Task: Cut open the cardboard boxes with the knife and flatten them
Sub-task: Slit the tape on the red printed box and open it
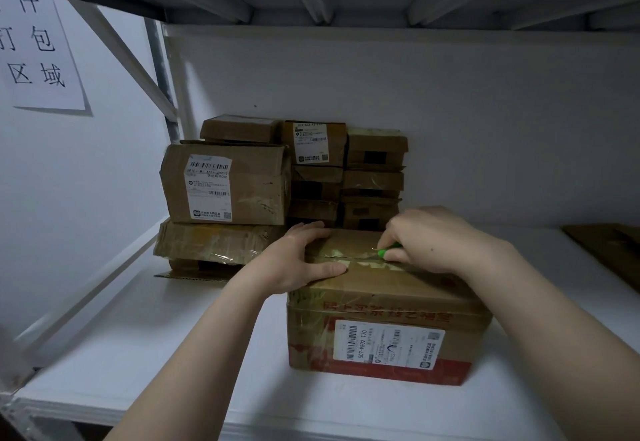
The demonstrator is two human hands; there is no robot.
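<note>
A person's left grip presses flat on the box beneath it on the shelf; the right grip, just beside, clasps a green knife at the taped seam. Stiff, tape-slick cardboard probably wants steadying beside the cut.

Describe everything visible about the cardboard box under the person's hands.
The cardboard box is brown, scuffed, wrapped in clear tape, with red print and a white shipping label on its near side. It sits upright on the white shelf, flaps down. The left hand presses flat on its top; the right hand holds a green-handled knife at the taped top seam.
</note>
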